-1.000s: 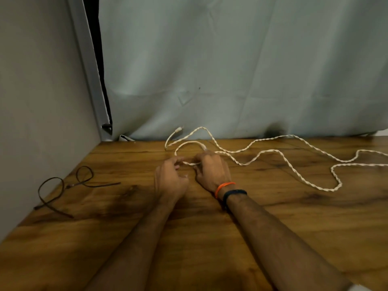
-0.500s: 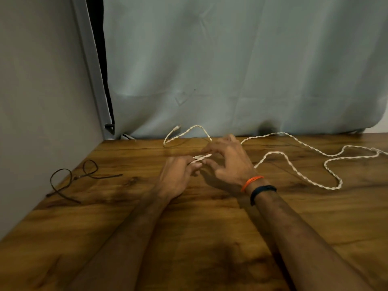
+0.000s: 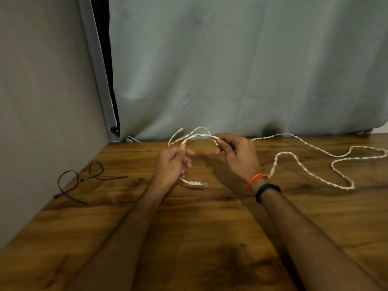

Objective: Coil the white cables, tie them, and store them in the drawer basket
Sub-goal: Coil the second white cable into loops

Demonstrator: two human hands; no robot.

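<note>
A long white twisted cable (image 3: 298,158) snakes over the wooden table (image 3: 210,238) to the right. My left hand (image 3: 172,164) pinches the cable near one end, and its clear plug (image 3: 197,183) hangs out below the fist. My right hand (image 3: 237,154), with an orange band and a black band on the wrist, grips the cable a short way along. A short arc of cable (image 3: 197,136) spans between both hands, lifted off the table. A second white strand with a plug (image 3: 181,130) loops behind them near the curtain.
Dark brown ties (image 3: 84,179) lie looped on the table at the left, near a grey wall (image 3: 42,101). A pale curtain (image 3: 241,70) hangs along the table's back edge. No drawer basket is in view.
Both hands have lifted off the table and drawn apart, raising a stretch of cable between them. The plug end now hangs below my left hand.
</note>
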